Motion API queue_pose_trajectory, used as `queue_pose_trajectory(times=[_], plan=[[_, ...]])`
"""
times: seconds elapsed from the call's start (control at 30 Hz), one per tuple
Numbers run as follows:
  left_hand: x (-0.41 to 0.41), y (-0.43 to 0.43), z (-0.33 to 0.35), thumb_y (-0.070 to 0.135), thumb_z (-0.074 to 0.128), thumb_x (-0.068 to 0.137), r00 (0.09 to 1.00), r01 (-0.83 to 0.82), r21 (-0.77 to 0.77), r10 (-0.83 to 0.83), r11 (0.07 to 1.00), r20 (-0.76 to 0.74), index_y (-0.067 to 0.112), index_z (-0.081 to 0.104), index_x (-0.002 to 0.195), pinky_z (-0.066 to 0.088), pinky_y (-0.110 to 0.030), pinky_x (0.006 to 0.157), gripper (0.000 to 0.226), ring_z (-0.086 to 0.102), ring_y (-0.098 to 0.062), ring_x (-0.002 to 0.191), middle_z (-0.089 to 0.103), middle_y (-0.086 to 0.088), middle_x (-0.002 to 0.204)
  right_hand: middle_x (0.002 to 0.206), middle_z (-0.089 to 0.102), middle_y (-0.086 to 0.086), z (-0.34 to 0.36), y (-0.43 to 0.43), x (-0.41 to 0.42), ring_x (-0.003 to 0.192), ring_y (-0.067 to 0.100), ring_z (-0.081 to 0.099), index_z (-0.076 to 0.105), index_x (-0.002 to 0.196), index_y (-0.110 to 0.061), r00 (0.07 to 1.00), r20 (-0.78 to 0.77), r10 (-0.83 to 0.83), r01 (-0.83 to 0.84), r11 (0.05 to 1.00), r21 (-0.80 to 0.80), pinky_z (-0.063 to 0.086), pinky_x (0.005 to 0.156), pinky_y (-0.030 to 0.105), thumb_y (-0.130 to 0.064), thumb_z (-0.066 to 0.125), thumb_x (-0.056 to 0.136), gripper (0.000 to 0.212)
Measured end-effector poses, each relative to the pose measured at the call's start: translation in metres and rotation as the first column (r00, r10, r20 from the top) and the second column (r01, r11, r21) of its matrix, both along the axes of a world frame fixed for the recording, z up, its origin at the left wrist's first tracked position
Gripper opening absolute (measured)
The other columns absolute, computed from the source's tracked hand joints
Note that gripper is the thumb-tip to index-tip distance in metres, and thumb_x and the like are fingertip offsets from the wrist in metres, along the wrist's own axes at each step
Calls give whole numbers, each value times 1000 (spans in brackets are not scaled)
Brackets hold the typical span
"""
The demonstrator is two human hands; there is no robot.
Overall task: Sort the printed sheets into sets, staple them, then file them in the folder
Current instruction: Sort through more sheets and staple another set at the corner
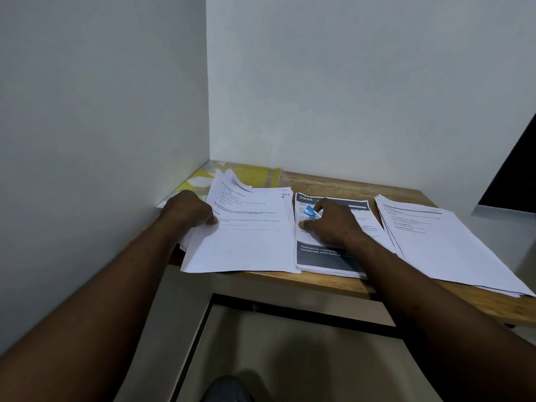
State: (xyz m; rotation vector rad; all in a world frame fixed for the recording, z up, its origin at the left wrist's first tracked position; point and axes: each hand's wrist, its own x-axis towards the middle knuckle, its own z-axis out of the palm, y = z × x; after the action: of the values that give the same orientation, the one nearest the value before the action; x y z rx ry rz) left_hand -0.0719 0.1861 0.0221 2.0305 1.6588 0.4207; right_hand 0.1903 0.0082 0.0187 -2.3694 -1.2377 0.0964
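Observation:
Three piles of printed sheets lie on a wooden table (333, 184). My left hand (190, 211) grips the left edge of the left pile (246, 236), thumb on top. My right hand (333, 224) rests on the middle pile (324, 259), whose sheets have dark grey bands, and its fingers curl round a small blue stapler (310, 211). The right pile (443, 245) of white sheets lies fanned out, untouched. A yellow patterned folder (249, 174) lies flat in the back left corner, partly under the left pile.
White walls close in the table on the left and at the back. A dark panel (516, 175) stands at the far right. Below the table's front edge is a pale floor with a black frame (290, 311).

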Motion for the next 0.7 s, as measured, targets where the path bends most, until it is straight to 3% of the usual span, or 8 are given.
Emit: queue_pose_trajectory(times=[0.13, 0.27, 0.4, 0.53, 0.7], plan=[[3, -1, 6, 27, 81, 85, 998, 49, -18, -49, 999, 34, 4, 68, 120, 45, -33, 79, 44, 61, -29, 103, 67, -15, 127, 143, 63, 8, 3, 1, 1, 127, 28, 56, 60, 132, -20, 999, -16, 27, -27, 1000, -8, 49, 96, 36, -56, 84, 83, 66], [6, -6, 12, 19, 73, 95, 996, 79, -16, -78, 997, 52, -1, 59, 136, 41, -32, 84, 49, 59, -34, 124, 61, -19, 141, 139, 66, 9, 4, 1, -1, 120, 27, 60, 59, 130, -23, 999, -15, 30, -30, 1000, -3, 42, 82, 32, -54, 85, 83, 62], [-3, -5, 13, 7, 66, 92, 989, 129, 52, -132, 990, 72, 0, 66, 125, 43, -34, 82, 33, 61, -36, 117, 65, -20, 132, 135, 68, 9, 5, 0, -2, 107, 25, 61, 60, 130, -26, 1000, 1, 19, -19, 999, 48, 42, 80, 31, -55, 84, 83, 60], [-20, -2, 25, 3, 66, 86, 980, 135, 127, -151, 983, 131, 5, 70, 109, 45, -34, 78, 24, 62, -35, 101, 69, -19, 120, 133, 70, 7, 6, 2, -2, 114, 28, 64, 62, 128, -29, 996, 84, 7, -9, 1000, 15, 46, 80, 33, -58, 84, 82, 58], [-34, 0, 42, 5, 66, 85, 936, 65, 154, -114, 986, 334, 10, 72, 120, 54, -42, 93, 36, 66, -36, 106, 71, -13, 120, 138, 67, 5, 10, 2, -3, 120, 28, 62, 60, 134, -34, 983, 182, 18, -4, 997, -76, 50, 85, 36, -66, 80, 80, 66]])
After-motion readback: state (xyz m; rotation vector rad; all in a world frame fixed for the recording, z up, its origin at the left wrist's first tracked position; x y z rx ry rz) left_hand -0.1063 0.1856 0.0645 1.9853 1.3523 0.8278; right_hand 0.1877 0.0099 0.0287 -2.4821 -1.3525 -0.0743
